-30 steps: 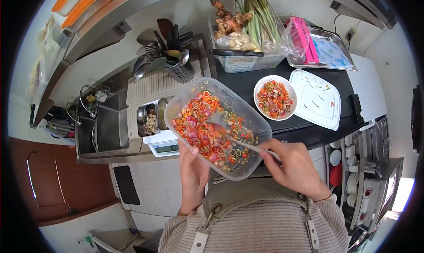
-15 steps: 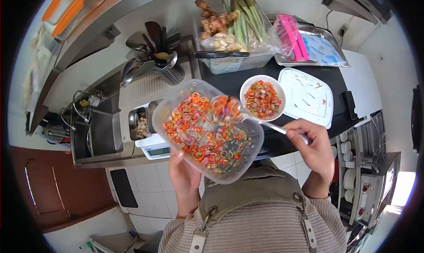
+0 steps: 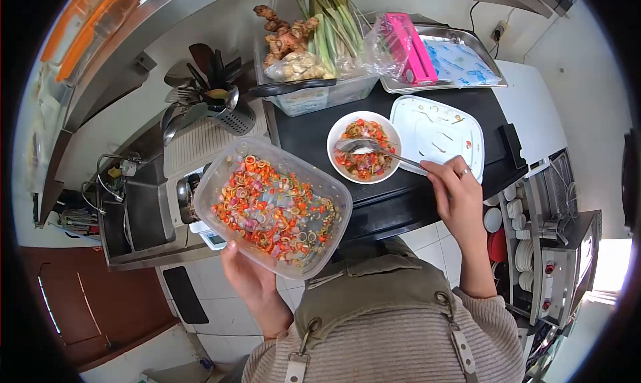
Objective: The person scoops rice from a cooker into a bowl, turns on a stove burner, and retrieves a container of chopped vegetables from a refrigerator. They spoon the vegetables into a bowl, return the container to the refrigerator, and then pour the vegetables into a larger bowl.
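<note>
My left hand grips the lower left side of a clear plastic container, which is tilted. Chopped chili, shallot and lemongrass are spread in it, thinner toward the right. In my right hand is the handle of a metal spoon. Its bowl is over a white bowl on the black counter. More of the chopped mix fills that bowl. A white lid with a few scraps on it lies just right of the bowl.
Behind stands a clear bin holding ginger, garlic and lemongrass stalks. A metal tray with a pink box is beside it. A utensil holder, sink and scale are leftward.
The spoon, heaped with the mix over the container before, has moved right to the white bowl and no longer carries the heap. The view has shifted; my left hand still holds the container.
</note>
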A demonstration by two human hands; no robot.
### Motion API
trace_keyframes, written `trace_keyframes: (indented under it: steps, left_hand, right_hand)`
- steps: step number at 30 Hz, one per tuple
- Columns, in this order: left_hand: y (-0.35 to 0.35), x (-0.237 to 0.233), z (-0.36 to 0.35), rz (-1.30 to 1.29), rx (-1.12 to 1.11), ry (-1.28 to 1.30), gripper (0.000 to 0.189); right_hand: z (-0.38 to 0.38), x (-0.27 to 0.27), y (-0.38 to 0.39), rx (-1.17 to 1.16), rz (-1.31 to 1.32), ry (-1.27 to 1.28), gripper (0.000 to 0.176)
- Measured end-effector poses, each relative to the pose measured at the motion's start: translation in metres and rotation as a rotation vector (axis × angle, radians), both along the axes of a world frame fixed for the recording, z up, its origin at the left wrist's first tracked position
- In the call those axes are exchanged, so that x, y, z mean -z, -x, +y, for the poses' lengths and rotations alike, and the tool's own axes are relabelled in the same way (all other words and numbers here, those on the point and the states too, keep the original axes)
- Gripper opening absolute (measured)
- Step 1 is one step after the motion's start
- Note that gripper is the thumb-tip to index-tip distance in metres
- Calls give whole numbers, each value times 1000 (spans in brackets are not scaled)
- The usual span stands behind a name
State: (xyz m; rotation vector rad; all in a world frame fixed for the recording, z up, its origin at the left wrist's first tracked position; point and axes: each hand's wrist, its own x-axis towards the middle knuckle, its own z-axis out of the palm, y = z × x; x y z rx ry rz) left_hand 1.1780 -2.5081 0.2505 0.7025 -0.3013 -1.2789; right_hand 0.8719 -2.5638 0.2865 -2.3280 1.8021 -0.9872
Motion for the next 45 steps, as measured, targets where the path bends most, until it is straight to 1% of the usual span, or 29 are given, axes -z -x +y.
trace_keyframes:
  steps: [2, 3, 4, 6, 8, 10, 14, 16, 17, 18, 20, 21, 23, 24, 26, 27, 28, 30, 32, 34, 36, 38, 40, 42, 43, 45]
  left_hand:
    - [5, -2, 2, -3, -9, -5, 63]
    - [8, -3, 3, -8, -22, -8, 63]
    - [10, -2, 4, -6, -9, -8, 63]
    - [12, -1, 7, -20, -30, -5, 62]
    - [12, -2, 6, 5, 12, 4, 61]
    - [16, -1, 7, 4, -57, 4, 59]
    - [21, 2, 12, 14, -70, 16, 58]
    - [24, 3, 13, 10, -81, 7, 58]
    - [25, 4, 14, 21, -97, 3, 61]
    - [27, 5, 15, 33, -114, 0, 64]
    - [28, 8, 17, 48, -131, -7, 64]
    - [29, 9, 18, 42, -155, -11, 64]
    - [33, 9, 21, 17, -197, -22, 64]
    - [34, 9, 21, 16, -200, -23, 64]
    - [36, 12, 25, 19, -225, -17, 64]
    - [38, 11, 26, 16, -224, -16, 64]
    - [41, 11, 26, 10, -230, -8, 64]
    - [43, 10, 21, 1, -247, -7, 65]
    - [48, 5, 22, 12, -266, -23, 67]
    - [46, 10, 21, -4, -298, -20, 69]
    - [43, 10, 20, -20, -348, -24, 72]
    - [43, 14, 18, 39, -267, 38, 76]
    - [41, 34, 24, 3, -347, 5, 79]
    - [46, 39, 26, -116, -292, 11, 81]
    - [49, 33, 40, -117, -292, 8, 81]
    - [54, 28, 69, 45, -240, -7, 83]
  right_hand:
    - [-9, 9, 9, -39, -6, -8, 21]
    - [-10, 8, 11, -30, 4, -60, 22]
    - [-13, 9, 14, -18, 6, -59, 22]
    - [-18, 10, 20, -77, 24, -22, 23]
    - [-24, 9, 20, -119, 15, 1, 23]
    - [-26, 8, 24, -140, 21, -38, 26]
    - [-28, 1, 34, -156, 10, -58, 31]
    - [-29, 0, 46, -176, -171, -160, 37]
    - [-32, 3, 56, -156, -122, -16, 36]
    - [-30, 4, 69, -158, -119, -15, 36]
    - [-23, 6, 94, 18, -84, -60, 31]
    - [-18, 7, 105, 14, -81, -61, 31]
    - [-9, 11, 124, 172, -21, -265, 26]
    - [-10, 13, 126, 170, -22, -265, 26]
    - [-7, 17, 127, 311, -175, -459, 25]
    - [-8, 26, 126, 299, -131, -365, 22]
    - [-8, 28, 126, 297, -135, -364, 22]
    - [-19, 31, 120, 368, -243, -410, 20]
    - [-22, 39, 130, 342, -246, -385, 20]
    - [-35, 46, 141, 378, -216, -285, 28]
    - [-47, 40, 153, 407, -304, -391, 34]
    - [-66, 43, 175, 367, -341, -500, 30]
    - [-81, 55, 190, 377, -439, -535, 28]
    - [-98, 70, 202, 357, -528, -550, 30]
    - [-83, 65, 215, 399, -524, -526, 30]
    - [-62, 61, 230, 384, -544, -507, 31]
